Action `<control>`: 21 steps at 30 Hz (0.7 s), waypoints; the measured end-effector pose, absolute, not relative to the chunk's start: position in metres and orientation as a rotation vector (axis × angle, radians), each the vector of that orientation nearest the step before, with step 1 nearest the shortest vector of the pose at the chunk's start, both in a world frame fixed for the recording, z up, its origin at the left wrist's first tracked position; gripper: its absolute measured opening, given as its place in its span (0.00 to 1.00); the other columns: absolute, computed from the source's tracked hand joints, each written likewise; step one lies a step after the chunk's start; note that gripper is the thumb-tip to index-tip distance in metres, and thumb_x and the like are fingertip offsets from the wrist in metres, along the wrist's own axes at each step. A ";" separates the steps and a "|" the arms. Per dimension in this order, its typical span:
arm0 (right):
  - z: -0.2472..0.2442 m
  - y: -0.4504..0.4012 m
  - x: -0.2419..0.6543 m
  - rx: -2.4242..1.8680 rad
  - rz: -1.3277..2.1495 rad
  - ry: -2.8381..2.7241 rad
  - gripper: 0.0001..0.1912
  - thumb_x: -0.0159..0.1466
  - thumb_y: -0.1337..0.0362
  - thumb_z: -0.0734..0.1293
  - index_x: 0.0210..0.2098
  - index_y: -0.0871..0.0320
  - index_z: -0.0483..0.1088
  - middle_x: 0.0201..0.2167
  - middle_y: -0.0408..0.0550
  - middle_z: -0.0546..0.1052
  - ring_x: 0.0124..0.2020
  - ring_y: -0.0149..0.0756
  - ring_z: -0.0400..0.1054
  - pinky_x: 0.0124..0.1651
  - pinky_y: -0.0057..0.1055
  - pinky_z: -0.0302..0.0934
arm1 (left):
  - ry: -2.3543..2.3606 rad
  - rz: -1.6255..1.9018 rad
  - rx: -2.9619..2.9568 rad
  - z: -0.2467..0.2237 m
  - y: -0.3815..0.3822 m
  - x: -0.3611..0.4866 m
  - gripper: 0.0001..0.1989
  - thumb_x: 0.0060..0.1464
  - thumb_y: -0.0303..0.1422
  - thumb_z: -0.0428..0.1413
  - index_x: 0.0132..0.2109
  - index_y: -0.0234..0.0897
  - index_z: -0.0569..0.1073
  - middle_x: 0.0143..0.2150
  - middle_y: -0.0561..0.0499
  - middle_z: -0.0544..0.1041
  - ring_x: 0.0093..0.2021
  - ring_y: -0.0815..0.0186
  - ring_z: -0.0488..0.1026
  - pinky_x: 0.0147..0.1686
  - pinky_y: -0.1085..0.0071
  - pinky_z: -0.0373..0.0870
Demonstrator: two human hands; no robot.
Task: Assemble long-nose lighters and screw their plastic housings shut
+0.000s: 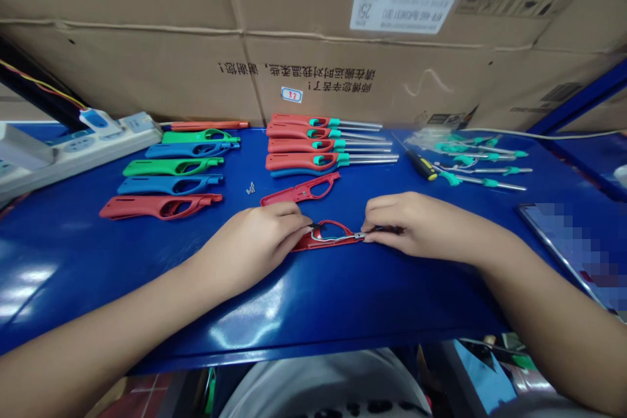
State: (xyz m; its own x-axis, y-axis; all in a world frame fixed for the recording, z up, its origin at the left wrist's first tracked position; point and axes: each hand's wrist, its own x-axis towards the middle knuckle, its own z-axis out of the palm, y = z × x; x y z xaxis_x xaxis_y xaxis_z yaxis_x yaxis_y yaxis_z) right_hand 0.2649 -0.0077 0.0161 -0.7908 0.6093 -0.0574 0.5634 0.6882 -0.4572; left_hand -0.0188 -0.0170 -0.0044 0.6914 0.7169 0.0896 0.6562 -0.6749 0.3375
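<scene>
An opened red lighter shell half [333,243] lies on the blue table between my hands, with a pale wire running along its inside. My left hand [264,235] is closed over the handle end, fingertips pinching at a small black part there. At the front end, my right hand [411,222] pinches a small metal piece [360,235]; something dark shows under its fingers, too hidden to name. Just behind lies another red shell half [301,191]. Several small screws [251,188] rest to its left.
Red, blue and green lighter shells [171,167] line the left. Assembled red lighters [304,161] with metal tubes lie behind. At right are a screwdriver [422,165], tubes with teal parts [484,179] and a phone [563,248]. A power strip [73,150] and cardboard box [304,0] border the table.
</scene>
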 end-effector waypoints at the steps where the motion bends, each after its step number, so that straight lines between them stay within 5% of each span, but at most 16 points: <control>1: 0.017 -0.008 0.265 -0.979 0.703 -2.796 0.07 0.69 0.67 0.65 0.37 0.60 0.76 0.34 0.47 0.75 0.35 0.34 0.69 0.38 0.30 0.60 | 1.092 0.316 2.622 -0.005 -0.017 -0.019 0.16 0.70 0.32 0.47 0.50 0.37 0.79 0.46 0.45 0.81 0.44 0.58 0.80 0.48 0.59 0.78; 16: 0.010 -0.005 0.262 -1.067 0.789 -2.676 0.08 0.68 0.69 0.66 0.32 0.59 0.74 0.31 0.45 0.75 0.32 0.32 0.68 0.37 0.29 0.60 | 1.074 0.358 2.588 -0.006 -0.017 -0.020 0.15 0.70 0.33 0.48 0.49 0.38 0.79 0.45 0.46 0.81 0.44 0.59 0.80 0.48 0.62 0.77; 21: 0.014 -0.010 0.260 -1.132 0.883 -2.602 0.08 0.66 0.65 0.69 0.44 0.57 0.75 0.39 0.46 0.74 0.27 0.27 0.65 0.30 0.27 0.59 | 1.112 0.346 2.556 -0.006 -0.017 -0.021 0.14 0.70 0.33 0.48 0.49 0.38 0.78 0.45 0.47 0.81 0.44 0.59 0.80 0.48 0.60 0.77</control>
